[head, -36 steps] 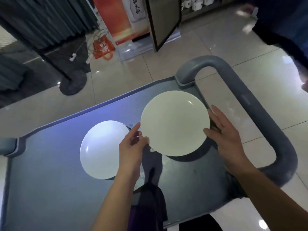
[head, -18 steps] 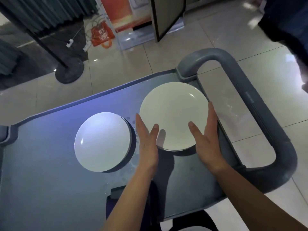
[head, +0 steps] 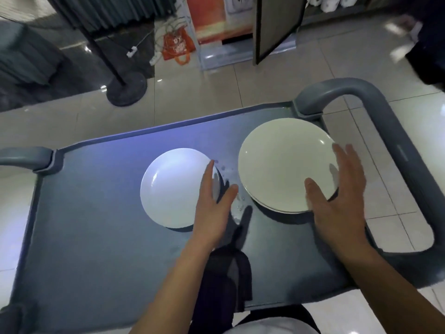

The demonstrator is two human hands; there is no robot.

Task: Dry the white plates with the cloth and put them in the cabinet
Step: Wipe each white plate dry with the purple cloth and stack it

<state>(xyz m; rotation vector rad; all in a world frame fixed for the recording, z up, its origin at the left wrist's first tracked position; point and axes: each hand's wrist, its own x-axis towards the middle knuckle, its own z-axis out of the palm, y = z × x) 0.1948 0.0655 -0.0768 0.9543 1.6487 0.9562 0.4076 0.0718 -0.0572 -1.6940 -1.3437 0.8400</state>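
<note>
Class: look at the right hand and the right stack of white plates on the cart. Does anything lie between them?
Nothing visible does. The right hand is open, its fingers over the near edge of the right stack of plates.

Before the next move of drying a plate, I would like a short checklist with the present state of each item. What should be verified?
1. Left hand free: ok, open, fingers over the left plate edge.
2. Right hand free: ok, open, resting at the right plate, which sits on another plate.
3. Cloth in hand: not ok, the dark cloth lies at the cart's near edge.
4. Plates flat on the cart: ok.
5. Plates dry: cannot tell, though drops show on the cart between them.
6. Cabinet door open: ok.
</note>
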